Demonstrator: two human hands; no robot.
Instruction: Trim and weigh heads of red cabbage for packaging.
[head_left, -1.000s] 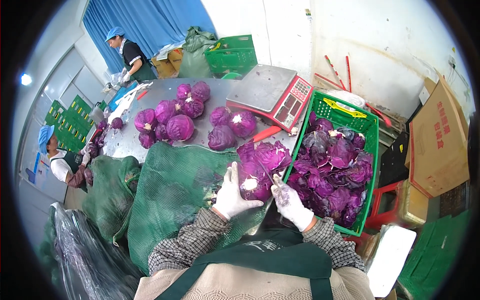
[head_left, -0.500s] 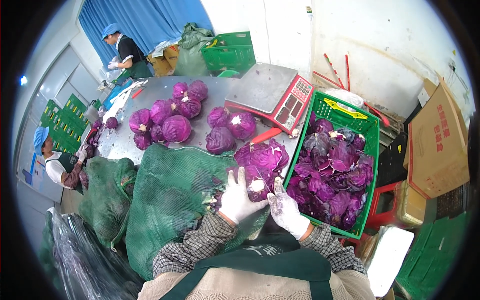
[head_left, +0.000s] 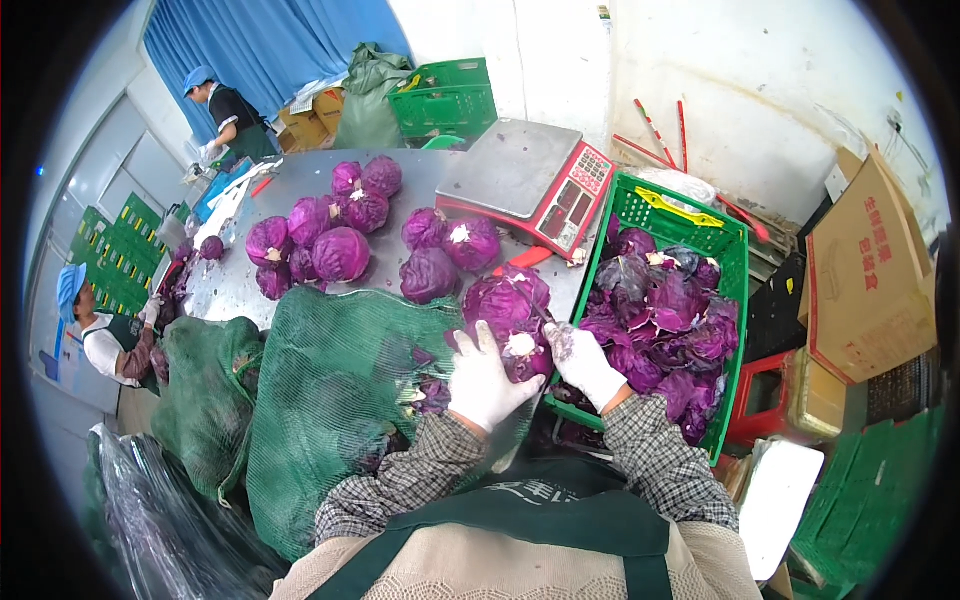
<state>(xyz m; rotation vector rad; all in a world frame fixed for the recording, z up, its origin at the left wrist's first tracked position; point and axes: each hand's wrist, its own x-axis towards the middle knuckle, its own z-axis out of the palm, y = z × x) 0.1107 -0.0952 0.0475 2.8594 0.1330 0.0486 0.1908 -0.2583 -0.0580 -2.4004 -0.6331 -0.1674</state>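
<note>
My left hand (head_left: pixel 487 385), in a white glove, braces a red cabbage (head_left: pixel 528 367) from its left side, fingers spread along it. The pale cut stem of this cabbage faces up. On its right side is my right hand (head_left: pixel 584 364), in a stained white glove, with the fingers closed on a knife (head_left: pixel 541 313); only a thin dark streak of the blade shows. Just beyond lies more purple cabbage (head_left: pixel 505 298), its lower part meeting the held one. A green mesh sack (head_left: pixel 340 370) with cabbages inside lies by my left forearm.
A green crate (head_left: pixel 733 300) full of purple leaves stands at the right. Several whole cabbages (head_left: pixel 341 254) sit on the metal table (head_left: pixel 225 285), near a red scale (head_left: pixel 572 205) and an orange-red handle (head_left: pixel 528 256). Two co-workers (head_left: pixel 232 125) stand at the left.
My right hand has moved away from my left fingertips, up along the cabbage's right side, and the blade has shifted off the stem. The left hand stays against the cabbage.
</note>
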